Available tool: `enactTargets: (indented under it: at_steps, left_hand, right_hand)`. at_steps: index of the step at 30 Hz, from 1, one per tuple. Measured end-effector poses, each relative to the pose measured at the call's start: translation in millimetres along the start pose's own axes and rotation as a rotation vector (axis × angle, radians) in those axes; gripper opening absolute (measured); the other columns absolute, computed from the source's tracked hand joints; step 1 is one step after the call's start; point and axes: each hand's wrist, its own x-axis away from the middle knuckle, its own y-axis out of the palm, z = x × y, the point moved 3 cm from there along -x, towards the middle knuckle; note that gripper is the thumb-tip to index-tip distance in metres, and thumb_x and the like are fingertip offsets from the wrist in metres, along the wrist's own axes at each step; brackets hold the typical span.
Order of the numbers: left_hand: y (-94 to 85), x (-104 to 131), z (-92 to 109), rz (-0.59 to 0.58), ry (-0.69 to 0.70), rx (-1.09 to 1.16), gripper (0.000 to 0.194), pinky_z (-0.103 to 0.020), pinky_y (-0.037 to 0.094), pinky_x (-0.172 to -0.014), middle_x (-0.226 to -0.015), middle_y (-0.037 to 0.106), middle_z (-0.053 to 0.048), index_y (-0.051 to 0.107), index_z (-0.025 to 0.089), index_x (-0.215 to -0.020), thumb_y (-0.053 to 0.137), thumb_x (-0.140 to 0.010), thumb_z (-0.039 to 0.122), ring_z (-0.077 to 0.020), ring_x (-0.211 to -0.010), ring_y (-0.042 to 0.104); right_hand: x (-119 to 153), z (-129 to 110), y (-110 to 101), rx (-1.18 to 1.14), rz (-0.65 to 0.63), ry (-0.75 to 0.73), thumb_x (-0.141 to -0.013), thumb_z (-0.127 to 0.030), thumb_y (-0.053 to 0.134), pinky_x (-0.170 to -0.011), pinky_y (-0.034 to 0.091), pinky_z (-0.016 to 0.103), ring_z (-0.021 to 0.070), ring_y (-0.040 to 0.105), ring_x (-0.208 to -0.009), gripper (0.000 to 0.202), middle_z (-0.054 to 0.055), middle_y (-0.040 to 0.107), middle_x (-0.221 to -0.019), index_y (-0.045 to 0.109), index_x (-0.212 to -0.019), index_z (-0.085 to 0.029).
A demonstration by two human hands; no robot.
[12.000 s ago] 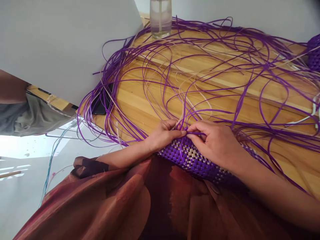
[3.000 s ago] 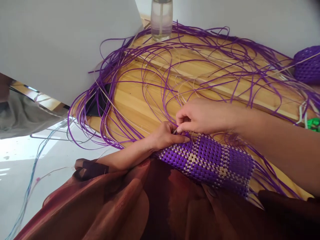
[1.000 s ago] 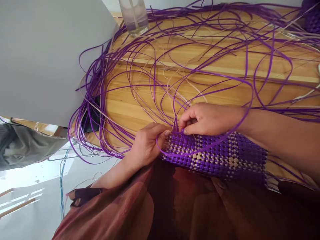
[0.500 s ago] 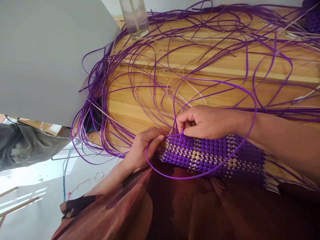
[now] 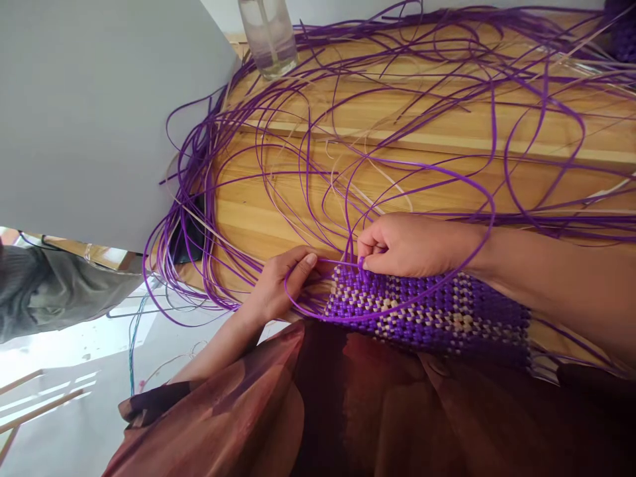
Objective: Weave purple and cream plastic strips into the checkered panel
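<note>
A woven panel point(image 5: 427, 317) of purple and cream strips lies across my lap at the wooden table's near edge. My right hand point(image 5: 412, 244) pinches a purple strip point(image 5: 489, 205) at the panel's top left corner; the strip loops out to the right and back under my wrist. My left hand point(image 5: 281, 281) rests against the panel's left end, fingers closed around that same loop where it curves past. Long loose purple and cream strips point(image 5: 318, 152) fan out from the weave over the table.
A clear glass bottle point(image 5: 267, 34) stands at the table's far edge. A grey board point(image 5: 99, 112) covers the left. A dark flat object point(image 5: 186, 233) lies under the strips at the table's left end. Another purple woven piece point(image 5: 621, 26) sits far right. Another person's grey sleeve point(image 5: 44, 298) shows at left.
The purple loop has shrunk and drawn up from my lap toward the panel's left end. My left fingers have stretched out along it; my right hand keeps pinching at the corner.
</note>
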Motion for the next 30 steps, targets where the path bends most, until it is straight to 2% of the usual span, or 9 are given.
enactTargets:
  at_steps: [3, 5, 6, 9, 11, 12, 18, 23, 30]
  left_hand:
    - [1.5, -8, 12, -0.134, 0.034, 0.034, 0.042, -0.028, 0.047, -0.077, -0.101, 0.071, -0.006, 0.07, 0.019, -0.107, 0.053, -0.089, 0.053, -0.0213, -0.092, 0.064]
    - [9.6, -17, 17, -0.326, -0.01, 0.117, 0.044, -0.026, 0.044, -0.066, -0.081, 0.069, -0.004, 0.071, 0.015, -0.086, 0.054, -0.087, 0.056, -0.0173, -0.074, 0.061]
    - [13.4, -22, 18, -0.367, -0.038, 0.181, 0.046, -0.026, 0.042, -0.061, -0.071, 0.065, -0.003, 0.069, 0.015, -0.078, 0.054, -0.087, 0.057, -0.0145, -0.064, 0.057]
    - [19.6, -36, 17, -0.193, -0.031, 0.293, 0.039, -0.023, 0.037, -0.054, -0.065, 0.061, 0.0, 0.065, 0.014, -0.077, 0.064, -0.082, 0.053, -0.0098, -0.056, 0.051]
    - [22.9, -38, 14, -0.06, 0.033, 0.35, 0.032, -0.022, 0.038, -0.055, -0.071, 0.064, 0.0, 0.063, 0.015, -0.086, 0.073, -0.076, 0.043, -0.0098, -0.06, 0.055]
    - [25.7, -38, 13, -0.051, 0.051, 0.403, 0.031, -0.022, 0.039, -0.056, -0.072, 0.065, 0.0, 0.061, 0.016, -0.088, 0.075, -0.075, 0.04, -0.0098, -0.062, 0.056]
    - [39.1, -29, 9, -0.138, 0.073, 0.546, 0.03, -0.021, 0.042, -0.061, -0.078, 0.068, 0.0, 0.065, 0.015, -0.085, 0.084, -0.065, 0.027, -0.0087, -0.067, 0.059]
    - [44.4, -31, 11, -0.112, 0.016, 0.568, 0.029, -0.021, 0.036, -0.054, -0.063, 0.06, 0.002, 0.06, 0.014, -0.066, 0.084, -0.065, 0.031, -0.0072, -0.056, 0.051]
    - [42.1, -29, 14, -0.142, 0.03, 0.593, 0.031, -0.022, 0.031, -0.054, -0.062, 0.056, 0.004, 0.056, 0.014, -0.065, 0.08, -0.069, 0.032, -0.0056, -0.055, 0.044]
  right_hand:
    - [5, -9, -1, 0.103, 0.079, -0.017, -0.071, -0.02, 0.057, -0.051, 0.031, 0.023, 0.0084, 0.05, -0.051, 0.011, -0.004, 0.062, -0.059, 0.068, -0.068, -0.02]
    - [8, -11, -2, 0.106, 0.096, -0.017, -0.072, -0.02, 0.057, -0.051, 0.031, 0.024, 0.009, 0.05, -0.053, 0.012, -0.004, 0.063, -0.061, 0.069, -0.071, -0.021]
    - [9, -11, -2, 0.097, 0.095, -0.015, -0.072, -0.021, 0.057, -0.051, 0.031, 0.024, 0.0094, 0.051, -0.053, 0.012, -0.003, 0.064, -0.062, 0.069, -0.072, -0.021]
    - [10, -9, -1, 0.096, 0.083, 0.01, -0.074, -0.023, 0.056, -0.049, 0.03, 0.025, 0.0103, 0.05, -0.053, 0.012, -0.002, 0.062, -0.06, 0.066, -0.069, -0.019]
    - [10, -7, -1, 0.098, 0.087, 0.012, -0.075, -0.024, 0.056, -0.048, 0.029, 0.025, 0.0105, 0.049, -0.053, 0.013, -0.002, 0.061, -0.06, 0.064, -0.066, -0.018]
    - [9, -6, -1, 0.09, 0.091, 0.002, -0.074, -0.023, 0.057, -0.048, 0.03, 0.024, 0.0102, 0.049, -0.052, 0.013, -0.002, 0.061, -0.059, 0.064, -0.065, -0.018]
    - [10, -2, 1, -0.004, 0.098, -0.016, -0.075, -0.027, 0.062, -0.048, 0.03, 0.023, 0.0079, 0.049, -0.049, 0.012, -0.003, 0.062, -0.058, 0.067, -0.068, -0.019]
    - [12, 0, 1, 0.016, 0.144, -0.01, -0.074, -0.025, 0.061, -0.049, 0.031, 0.023, 0.0078, 0.05, -0.05, 0.011, -0.003, 0.064, -0.061, 0.069, -0.071, -0.019]
    - [13, 5, 6, -0.038, 0.134, 0.06, -0.075, -0.028, 0.059, -0.046, 0.029, 0.023, 0.0083, 0.049, -0.049, 0.014, -0.003, 0.061, -0.057, 0.067, -0.07, -0.018]
